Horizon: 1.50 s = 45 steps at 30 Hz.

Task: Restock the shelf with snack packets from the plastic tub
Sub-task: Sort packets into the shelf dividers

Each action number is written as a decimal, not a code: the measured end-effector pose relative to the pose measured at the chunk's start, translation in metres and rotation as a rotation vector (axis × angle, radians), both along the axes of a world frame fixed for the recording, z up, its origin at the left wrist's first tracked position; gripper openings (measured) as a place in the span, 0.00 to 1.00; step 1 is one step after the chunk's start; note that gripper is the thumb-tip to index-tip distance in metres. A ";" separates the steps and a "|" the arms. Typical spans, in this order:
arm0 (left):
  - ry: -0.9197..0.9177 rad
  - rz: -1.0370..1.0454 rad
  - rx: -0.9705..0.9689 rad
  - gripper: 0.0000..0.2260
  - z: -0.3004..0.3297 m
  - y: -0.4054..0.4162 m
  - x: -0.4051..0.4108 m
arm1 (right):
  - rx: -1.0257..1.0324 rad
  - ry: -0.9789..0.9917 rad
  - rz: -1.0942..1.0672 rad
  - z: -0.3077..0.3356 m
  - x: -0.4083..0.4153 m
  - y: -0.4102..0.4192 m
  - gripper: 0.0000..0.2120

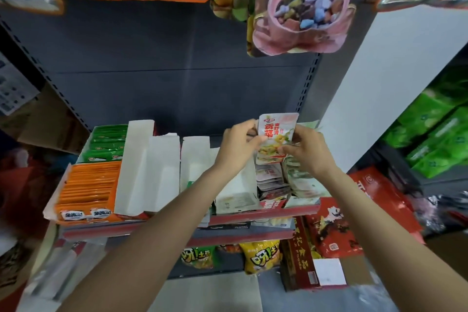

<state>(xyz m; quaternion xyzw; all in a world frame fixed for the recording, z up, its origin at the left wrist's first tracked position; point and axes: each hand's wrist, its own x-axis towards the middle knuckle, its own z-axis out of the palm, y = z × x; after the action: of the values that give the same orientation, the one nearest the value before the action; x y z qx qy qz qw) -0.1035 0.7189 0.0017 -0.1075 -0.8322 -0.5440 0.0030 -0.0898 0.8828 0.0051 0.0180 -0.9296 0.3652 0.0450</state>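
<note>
Both my hands hold a small white and red snack packet point(276, 132) upright above the right end of the shelf point(266, 213). My left hand point(238, 144) pinches its left edge and my right hand point(307, 149) grips its lower right side. Below it, a white display box point(243, 185) holds a row of like packets point(272, 180). More pale green packets point(304, 182) stand in a row to the right. No plastic tub can be made out in this view.
Orange packets point(88, 185) and green packets point(109, 142) fill boxes at the shelf's left, with open white boxes point(149, 164) between. Hanging bags point(298, 12) overhang from above. Yellow bags point(263, 256) sit on the lower shelf; red cartons point(334, 228) stand at the right.
</note>
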 end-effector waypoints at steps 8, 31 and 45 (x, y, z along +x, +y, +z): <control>0.045 0.082 -0.266 0.08 -0.034 -0.004 -0.007 | 0.124 -0.054 0.108 -0.014 -0.011 -0.010 0.08; 0.077 -0.012 -0.551 0.15 -0.023 -0.045 0.003 | 0.261 -0.017 0.224 -0.008 -0.006 -0.045 0.13; 0.131 0.898 -0.353 0.08 0.016 -0.393 0.173 | 0.105 0.163 0.802 0.021 0.089 -0.407 0.18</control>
<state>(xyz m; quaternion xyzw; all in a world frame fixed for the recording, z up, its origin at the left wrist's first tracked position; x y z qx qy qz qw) 0.0696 0.3263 0.0177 0.2293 -0.8739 -0.3317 0.2714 -0.0010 0.4759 0.0262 0.4100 -0.8597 0.3034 -0.0283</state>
